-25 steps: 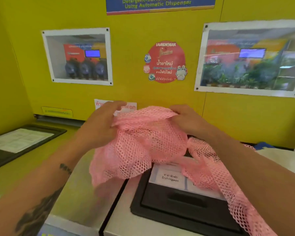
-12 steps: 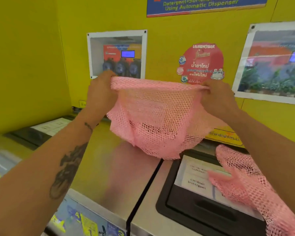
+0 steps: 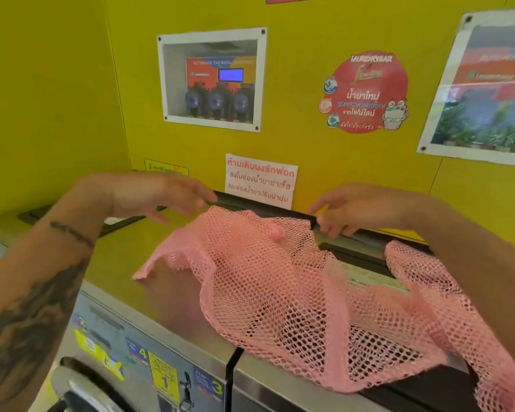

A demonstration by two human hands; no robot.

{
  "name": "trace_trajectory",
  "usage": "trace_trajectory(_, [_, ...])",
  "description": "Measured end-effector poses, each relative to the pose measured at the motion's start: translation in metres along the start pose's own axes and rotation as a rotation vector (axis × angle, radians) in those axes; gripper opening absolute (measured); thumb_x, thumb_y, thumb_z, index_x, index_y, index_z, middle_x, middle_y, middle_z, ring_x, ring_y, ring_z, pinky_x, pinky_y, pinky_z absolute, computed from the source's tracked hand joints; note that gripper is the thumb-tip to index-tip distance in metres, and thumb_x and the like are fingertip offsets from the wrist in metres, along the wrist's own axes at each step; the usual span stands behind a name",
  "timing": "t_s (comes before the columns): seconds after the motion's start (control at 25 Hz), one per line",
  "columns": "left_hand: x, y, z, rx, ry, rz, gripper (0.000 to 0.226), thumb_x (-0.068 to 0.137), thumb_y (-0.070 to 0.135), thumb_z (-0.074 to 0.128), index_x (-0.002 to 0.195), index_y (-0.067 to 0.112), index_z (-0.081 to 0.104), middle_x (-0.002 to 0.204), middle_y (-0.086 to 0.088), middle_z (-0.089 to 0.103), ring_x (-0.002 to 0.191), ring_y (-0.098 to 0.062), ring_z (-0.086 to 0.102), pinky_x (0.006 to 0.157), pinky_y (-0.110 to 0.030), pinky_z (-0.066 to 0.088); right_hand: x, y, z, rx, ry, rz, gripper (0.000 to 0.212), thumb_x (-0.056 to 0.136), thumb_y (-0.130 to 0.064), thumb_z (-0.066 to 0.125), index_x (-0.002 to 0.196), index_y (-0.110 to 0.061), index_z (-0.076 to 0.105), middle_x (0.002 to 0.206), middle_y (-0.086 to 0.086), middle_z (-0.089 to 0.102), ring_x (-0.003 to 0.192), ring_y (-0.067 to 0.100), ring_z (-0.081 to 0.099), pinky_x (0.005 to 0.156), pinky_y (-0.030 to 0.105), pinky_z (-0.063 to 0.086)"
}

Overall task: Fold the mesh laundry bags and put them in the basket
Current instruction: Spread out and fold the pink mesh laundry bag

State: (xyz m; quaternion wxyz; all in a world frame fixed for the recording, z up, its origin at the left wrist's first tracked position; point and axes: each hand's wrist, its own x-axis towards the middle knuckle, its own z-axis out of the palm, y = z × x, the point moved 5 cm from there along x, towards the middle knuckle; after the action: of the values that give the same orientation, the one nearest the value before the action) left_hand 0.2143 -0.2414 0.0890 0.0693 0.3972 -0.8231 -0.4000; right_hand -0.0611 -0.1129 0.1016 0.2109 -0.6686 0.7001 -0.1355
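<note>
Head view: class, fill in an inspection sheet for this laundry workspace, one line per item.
Surface: steel washer tops, two machines side by side.
Job's things: pink mesh bag spread across both tops; second pink mesh bag at right; no basket in view.
Clutter: nothing seen.
Hands: left hand and right hand open, above the bag's far edge.
Cables: nothing seen.
Surroundings: yellow wall, dispenser window, red round sticker, white notice.

You see the mesh bag (image 3: 280, 281) lying on the washing machine top (image 3: 173, 298), a second mesh bag (image 3: 446, 292) at its right, your hands behind it.
</note>
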Motion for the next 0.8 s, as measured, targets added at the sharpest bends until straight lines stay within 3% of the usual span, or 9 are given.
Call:
trace_trajectory(0.12, [0.014,0.022,0.019,0.181,0.235,0.074,0.037,0.089,0.049,0.058,0.123,0.034,0.060,0.133,0.008,0.058,0.117,-0.012,0.053,0.100,-0.039,0.043,0.036,0.012,0.033,-0.269,0.030,0.061,0.042,0.093,-0.020,0.056,0.134,-0.024,0.055,0.132,-0.001,0.059,0.110,0.013,0.054,0.089,0.028,0.044])
trace_trajectory(0.2, [0.031,0.019,0.059,0.374,0.114,0.064,0.052,0.090,0.058,0.050,0.137,0.034,0.048,0.145,0.006,0.049,0.119,-0.010,0.048,0.097,-0.031,0.041,0.048,0.018,0.059,-0.281,-0.063,0.096,0.047,0.091,-0.017,0.054,0.137,-0.028,0.052,0.140,-0.002,0.053,0.120,0.016,0.051,0.095,0.030,0.044])
trace_trajectory(0.28, [0.048,-0.005,0.097,0.580,-0.059,-0.056,0.081,0.081,0.075,0.045,0.150,0.037,0.026,0.157,0.002,0.032,0.136,-0.020,0.037,0.109,-0.039,0.035,0.052,0.015,0.081,-0.352,-0.172,0.083,0.049,0.092,-0.021,0.049,0.140,-0.029,0.050,0.146,-0.005,0.049,0.128,0.017,0.048,0.102,0.031,0.040])
trace_trajectory(0.36, [0.067,-0.037,0.092,0.670,-0.001,-0.212,0.103,0.064,0.087,0.046,0.151,0.042,0.014,0.159,-0.008,0.024,0.142,-0.034,0.028,0.114,-0.052,0.028,0.054,0.020,0.090,-0.435,-0.222,0.132,0.052,0.091,-0.027,0.044,0.144,-0.026,0.047,0.151,-0.001,0.046,0.133,0.020,0.045,0.109,0.035,0.037])
trace_trajectory(0.44, [0.073,-0.060,0.067,0.668,0.085,-0.299,0.106,0.056,0.084,0.050,0.149,0.038,0.026,0.152,-0.009,0.037,0.134,-0.035,0.039,0.110,-0.050,0.034,0.053,0.028,0.086,-0.534,-0.217,0.227,0.053,0.090,-0.039,0.042,0.139,-0.021,0.051,0.146,0.004,0.051,0.127,0.025,0.050,0.106,0.041,0.042])
trace_trajectory(0.56, [0.062,-0.075,0.030,0.801,0.101,-0.383,0.076,0.062,0.063,0.057,0.124,0.018,0.056,0.129,-0.010,0.058,0.115,-0.031,0.054,0.100,-0.044,0.046,0.049,0.039,0.077,-0.608,-0.154,0.361,0.048,0.090,-0.043,0.042,0.126,-0.015,0.057,0.124,0.007,0.060,0.104,0.023,0.057,0.087,0.035,0.049])
trace_trajectory(0.64, [0.054,-0.064,0.012,0.774,0.276,-0.376,0.055,0.065,0.049,0.055,0.107,0.012,0.057,0.114,-0.010,0.058,0.108,-0.034,0.057,0.096,-0.050,0.049,0.044,0.042,0.074,-0.684,-0.168,0.440,0.049,0.088,-0.047,0.043,0.125,-0.017,0.056,0.123,0.006,0.060,0.101,0.023,0.055,0.088,0.036,0.049])
trace_trajectory(0.72, [0.052,-0.031,0.013,0.671,0.479,-0.223,0.034,0.075,0.036,0.053,0.102,0.016,0.054,0.110,-0.007,0.056,0.106,-0.033,0.056,0.095,-0.052,0.048,0.044,0.044,0.070,-0.755,-0.197,0.508,0.059,0.082,-0.054,0.044,0.130,-0.020,0.054,0.133,0.004,0.057,0.113,0.025,0.054,0.098,0.040,0.046])
trace_trajectory(0.8, [0.058,0.001,0.030,0.568,0.578,0.020,0.027,0.086,0.031,0.050,0.111,0.023,0.057,0.120,-0.003,0.058,0.109,-0.028,0.056,0.096,-0.051,0.047,0.051,0.044,0.068,-0.739,-0.093,0.506,0.067,0.080,-0.055,0.046,0.138,-0.022,0.048,0.140,0.004,0.053,0.123,0.027,0.051,0.103,0.043,0.043])
